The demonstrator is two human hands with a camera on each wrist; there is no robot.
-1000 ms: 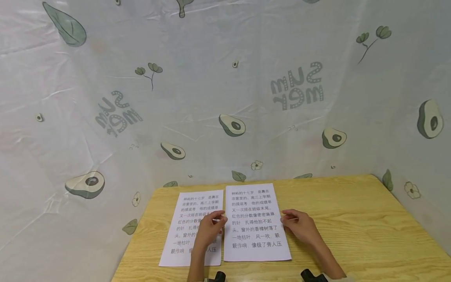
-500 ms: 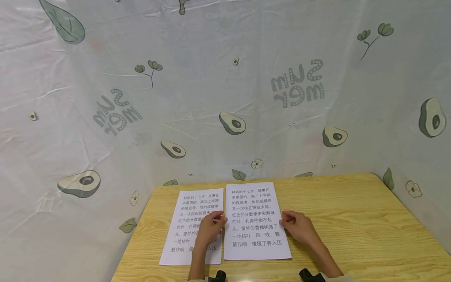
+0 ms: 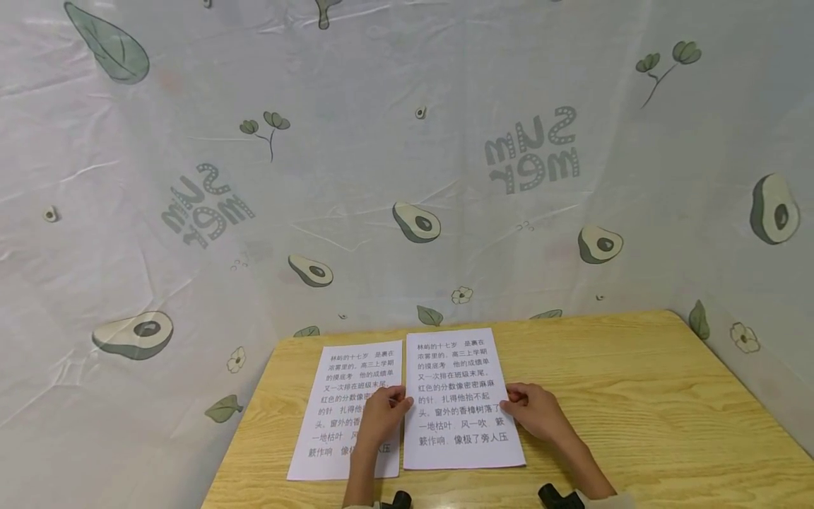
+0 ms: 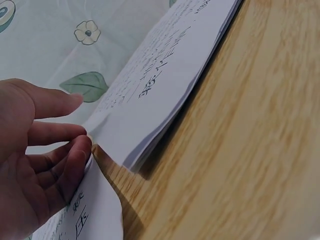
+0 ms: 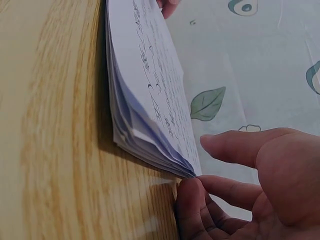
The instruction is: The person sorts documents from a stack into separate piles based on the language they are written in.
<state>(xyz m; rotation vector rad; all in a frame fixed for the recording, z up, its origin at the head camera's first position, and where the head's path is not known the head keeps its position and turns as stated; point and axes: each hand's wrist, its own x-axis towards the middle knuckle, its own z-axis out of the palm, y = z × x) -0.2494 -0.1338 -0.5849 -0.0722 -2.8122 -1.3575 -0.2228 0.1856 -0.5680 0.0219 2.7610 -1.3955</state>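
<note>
White paper stack lies between left hand and right hand, fingertips at its edges, thumbs apart from fingers

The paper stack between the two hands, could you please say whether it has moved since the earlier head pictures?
No, no visible shift: against the far edge of the table, the paper stack lies in the same place.

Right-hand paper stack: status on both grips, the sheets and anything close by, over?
Left grip at left edge of paper stack, right grip at right edge. Stack's sheet edges uneven. Left-hand paper close beside, partly covered by left grip.
</note>
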